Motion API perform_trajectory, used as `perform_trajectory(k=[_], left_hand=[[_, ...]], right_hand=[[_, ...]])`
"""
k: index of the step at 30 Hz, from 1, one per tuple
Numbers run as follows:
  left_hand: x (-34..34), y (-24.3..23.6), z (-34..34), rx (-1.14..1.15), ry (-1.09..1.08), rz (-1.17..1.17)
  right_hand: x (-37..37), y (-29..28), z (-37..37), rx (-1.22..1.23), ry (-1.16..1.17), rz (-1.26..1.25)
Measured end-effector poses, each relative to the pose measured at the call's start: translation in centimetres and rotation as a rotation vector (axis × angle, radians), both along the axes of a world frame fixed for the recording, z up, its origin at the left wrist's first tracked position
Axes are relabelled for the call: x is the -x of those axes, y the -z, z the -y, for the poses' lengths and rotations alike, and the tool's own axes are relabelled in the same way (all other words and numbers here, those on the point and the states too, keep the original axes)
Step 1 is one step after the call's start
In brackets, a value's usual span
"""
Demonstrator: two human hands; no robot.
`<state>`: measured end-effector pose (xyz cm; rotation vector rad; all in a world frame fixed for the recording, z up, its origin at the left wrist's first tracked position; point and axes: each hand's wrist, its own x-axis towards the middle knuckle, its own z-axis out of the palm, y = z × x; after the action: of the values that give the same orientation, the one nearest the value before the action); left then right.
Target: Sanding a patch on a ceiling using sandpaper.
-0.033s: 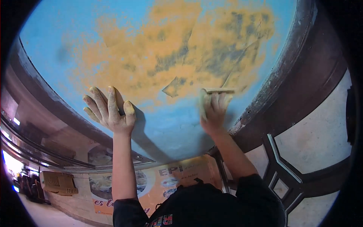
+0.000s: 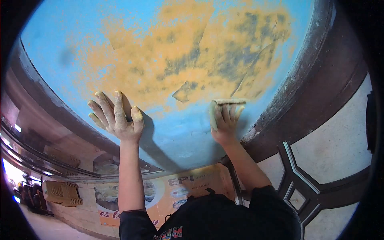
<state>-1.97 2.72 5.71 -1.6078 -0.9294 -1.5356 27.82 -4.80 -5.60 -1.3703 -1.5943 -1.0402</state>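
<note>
My left hand (image 2: 120, 120) lies flat against the blue painted wall (image 2: 180, 138), fingers spread and dusted with pale powder, holding nothing. To its right, my right hand (image 2: 226, 124) presses a folded piece of sandpaper (image 2: 230, 101) to the same wall, just under a worn patch (image 2: 148, 68). That patch shows orange-yellow with grey smudges, cracks and flaking edges. The sandpaper's pale edge runs along my fingertips, and its face against the wall is hidden. Dust also coats the right fingers.
Dark brown frames (image 2: 276, 104) border the wall on both sides. At right is a dark metal grille (image 2: 294, 168) over pale panels. Below hangs an orange printed banner (image 2: 216, 180). A tan plastic object (image 2: 62, 193) is at lower left, near a bright opening.
My right hand and the sandpaper have slid slightly down the wall, away from the worn patch. My left hand has stayed in place.
</note>
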Motion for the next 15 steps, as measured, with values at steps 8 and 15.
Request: perform_trajectory(k=[8, 15], left_hand=[[0.7, 0.5, 0.1, 0.009, -0.039, 0.001], [0.9, 0.6, 0.0, 0.021, -0.047, 0.007]], right_hand=[[2.5, -16.6, -2.1, -0.006, -0.157, -0.06], [4.7, -22.6, -2.7, -0.166, -0.226, -0.012]])
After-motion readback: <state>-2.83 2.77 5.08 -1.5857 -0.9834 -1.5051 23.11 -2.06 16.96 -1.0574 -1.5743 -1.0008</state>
